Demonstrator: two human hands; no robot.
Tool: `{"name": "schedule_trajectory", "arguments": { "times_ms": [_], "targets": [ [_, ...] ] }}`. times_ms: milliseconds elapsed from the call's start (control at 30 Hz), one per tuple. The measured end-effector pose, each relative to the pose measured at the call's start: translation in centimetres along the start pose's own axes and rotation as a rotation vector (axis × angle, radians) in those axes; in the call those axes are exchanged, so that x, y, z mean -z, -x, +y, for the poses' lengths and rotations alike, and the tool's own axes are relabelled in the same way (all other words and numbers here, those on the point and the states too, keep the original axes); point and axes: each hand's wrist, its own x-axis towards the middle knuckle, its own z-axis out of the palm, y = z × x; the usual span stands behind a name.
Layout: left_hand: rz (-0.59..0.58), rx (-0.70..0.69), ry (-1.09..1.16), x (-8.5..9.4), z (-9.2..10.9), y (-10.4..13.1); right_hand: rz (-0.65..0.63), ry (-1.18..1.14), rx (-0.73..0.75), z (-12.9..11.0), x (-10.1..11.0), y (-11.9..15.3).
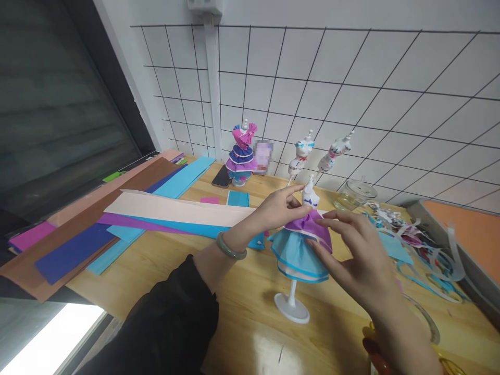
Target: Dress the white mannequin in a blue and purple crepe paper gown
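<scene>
A small white dress-form mannequin (310, 196) stands on a round white base in front of me. It wears a light blue paper skirt (299, 255) with a white band near its hem, and a purple paper layer (308, 226) over that. My left hand (279, 207) closes round the waist from the left, thumb at the purple layer's top edge, index finger behind the torso. From the right, my right hand (353, 250) grips the side of the purple layer between thumb and fingers. A green bangle (231, 247) circles my left wrist.
Long strips of coloured paper (183, 208) lie at left. Behind are a finished paper dress form (241, 156), a dark phone (222, 177) and two bare mannequins (302, 153). A clear jar (355, 192), paper scraps (425, 260) and yellow-handled scissors (375, 338) are at right.
</scene>
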Motion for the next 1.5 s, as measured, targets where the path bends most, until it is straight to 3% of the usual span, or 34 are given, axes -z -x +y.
{"name": "schedule_trajectory", "arguments": {
  "times_ms": [267, 533, 667, 800, 900, 1000, 1100, 1233, 1500],
  "targets": [
    [0.031, 0.001, -0.028, 0.1, 0.9, 0.3, 0.075, 0.231, 0.285, -0.4, -0.3, 0.3],
    [0.078, -0.024, 0.026, 0.5, 1.0, 0.0, 0.017, 0.183, 0.319, -0.5, -0.6, 0.3],
    [0.05, -0.081, 0.028, 1.0, 1.3, 0.1, 0.068, -0.027, 0.17, -1.1, -0.3, 0.2],
    [-0.09, -0.133, 0.069, 1.4, 1.9, 0.6, 0.205, -0.181, -0.294, -0.6, 0.0, 0.2],
    [-0.192, -0.139, 0.103, 1.4, 2.2, 1.0, 0.045, -0.382, -0.602, 0.6, 0.1, 0.2],
    [-0.253, -0.118, 0.11, 1.3, 2.4, 1.2, -0.187, -0.603, -0.7, 1.7, -0.1, 0.3],
    [-0.324, -0.093, 0.159, 1.5, 2.4, 1.2, -0.292, -0.676, -0.721, 2.1, -0.4, 0.5],
    [-0.419, -0.071, 0.272, 1.7, 2.4, 1.2, -0.364, -0.79, -0.623, 1.9, -0.5, 0.7],
    [-0.396, -0.019, 0.287, 2.6, 3.0, 1.5, -0.533, -0.976, -0.626, 1.8, 0.5, 0.8]
  ]
}}
